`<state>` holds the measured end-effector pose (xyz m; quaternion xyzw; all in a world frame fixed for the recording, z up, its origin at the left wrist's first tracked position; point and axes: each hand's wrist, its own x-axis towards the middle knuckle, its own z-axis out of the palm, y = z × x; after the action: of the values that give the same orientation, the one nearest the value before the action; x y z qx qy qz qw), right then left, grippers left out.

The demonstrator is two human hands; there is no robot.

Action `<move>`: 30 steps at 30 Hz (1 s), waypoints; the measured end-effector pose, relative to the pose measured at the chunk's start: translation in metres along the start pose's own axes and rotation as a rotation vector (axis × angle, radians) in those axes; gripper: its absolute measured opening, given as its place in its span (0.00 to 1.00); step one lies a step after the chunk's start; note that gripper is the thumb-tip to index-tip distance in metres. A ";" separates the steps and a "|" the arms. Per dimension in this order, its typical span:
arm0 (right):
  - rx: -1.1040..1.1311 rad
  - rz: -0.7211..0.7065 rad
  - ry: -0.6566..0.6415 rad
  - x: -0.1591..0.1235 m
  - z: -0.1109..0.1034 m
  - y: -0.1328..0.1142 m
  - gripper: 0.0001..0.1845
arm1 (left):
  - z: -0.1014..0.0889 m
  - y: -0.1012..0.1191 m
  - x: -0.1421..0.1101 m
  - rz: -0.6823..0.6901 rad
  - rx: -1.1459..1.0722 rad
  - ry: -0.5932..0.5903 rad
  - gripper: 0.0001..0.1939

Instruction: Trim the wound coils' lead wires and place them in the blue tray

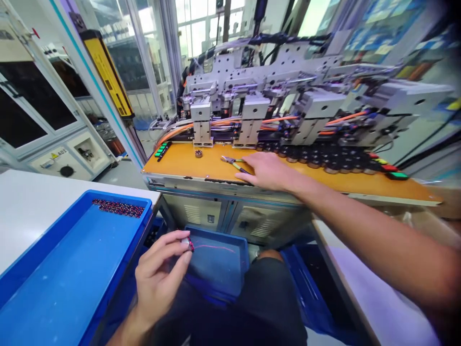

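Note:
My left hand is raised over the lower blue bin, thumb and fingers pinched on a small round wound coil part with red and dark edges. Most of that part is hidden by the fingertips. My right hand reaches onto the orange bench top, its fingers and thumb around the handles of small wire cutters. The cutters' jaws point left, toward a lone small coil part standing on the bench. A thin pink wire shows over the bin; whether it joins the held part I cannot tell.
Behind the bench top stands a machine with several grey clamp heads. Dark round parts crowd the right side. A blue tray at left holds rows of coil parts. The lower blue bin sits near my legs.

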<state>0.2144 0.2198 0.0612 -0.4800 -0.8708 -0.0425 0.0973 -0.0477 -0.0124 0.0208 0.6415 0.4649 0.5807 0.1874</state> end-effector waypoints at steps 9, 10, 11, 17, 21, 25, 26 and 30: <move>0.210 -0.183 0.163 -0.111 0.016 -0.030 0.30 | 0.009 0.000 0.003 -0.020 -0.052 0.016 0.16; 0.371 -0.191 0.146 -0.129 0.020 -0.043 0.30 | 0.011 0.000 0.002 -0.018 -0.050 0.008 0.16; 0.520 -0.193 0.109 -0.146 0.024 -0.057 0.29 | 0.012 -0.001 0.002 -0.015 -0.048 -0.001 0.16; 1.178 -0.126 -0.138 -0.210 0.037 -0.120 0.38 | 0.018 0.000 0.002 0.007 -0.062 -0.049 0.18; 1.315 -0.111 -0.236 -0.211 0.039 -0.126 0.40 | 0.020 0.003 0.003 0.022 -0.065 -0.074 0.19; 1.313 -0.114 -0.234 -0.205 0.040 -0.126 0.40 | 0.019 0.006 0.001 0.023 -0.055 -0.098 0.19; 1.341 -0.127 -0.218 -0.203 0.040 -0.126 0.40 | 0.018 0.006 0.000 0.022 -0.056 -0.101 0.19; 1.474 -0.167 -0.133 -0.195 0.037 -0.133 0.38 | 0.017 0.005 -0.001 0.022 -0.063 -0.113 0.20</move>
<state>0.1990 -0.0065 -0.0136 -0.2239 -0.7111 0.5747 0.3374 -0.0302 -0.0105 0.0200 0.6721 0.4280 0.5600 0.2272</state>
